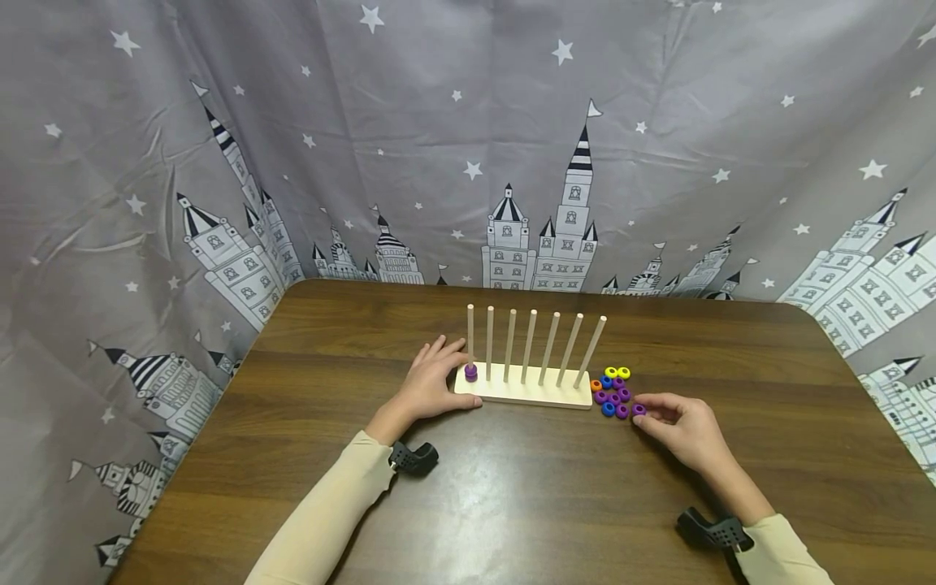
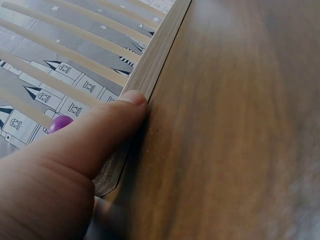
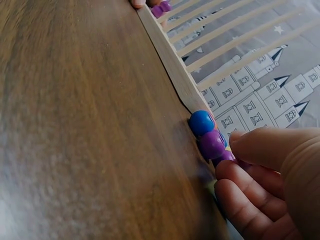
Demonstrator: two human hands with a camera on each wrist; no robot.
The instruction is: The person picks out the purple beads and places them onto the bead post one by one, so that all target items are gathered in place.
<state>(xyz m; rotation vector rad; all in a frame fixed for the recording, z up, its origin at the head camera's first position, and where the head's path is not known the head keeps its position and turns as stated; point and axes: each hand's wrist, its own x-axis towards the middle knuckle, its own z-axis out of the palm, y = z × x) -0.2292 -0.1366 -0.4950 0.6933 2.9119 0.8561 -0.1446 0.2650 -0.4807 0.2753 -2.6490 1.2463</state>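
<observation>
Two beads (image 1: pixel 471 373) are sitting on 9-o'clock peg (image 1: pixel 470 331); loose beads (image 1: pixel 614 399) waiting at 3, right fingers (image 1: pixel 660 400) pinching purple bead (image 1: pixel 639 409), left fingers (image 1: pixel 462 401) gripping stand (image 1: pixel 534 396).

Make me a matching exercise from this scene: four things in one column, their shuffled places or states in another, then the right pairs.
1. Left hand
2. Right hand
3. Leftmost wooden peg
4. Yellow beads

A. At the far side of the loose bead cluster
B. Threaded with purple beads
C. Touching the left end of the wooden peg base
D. Pinching a loose purple bead

Pairs: 1-C, 2-D, 3-B, 4-A
</observation>
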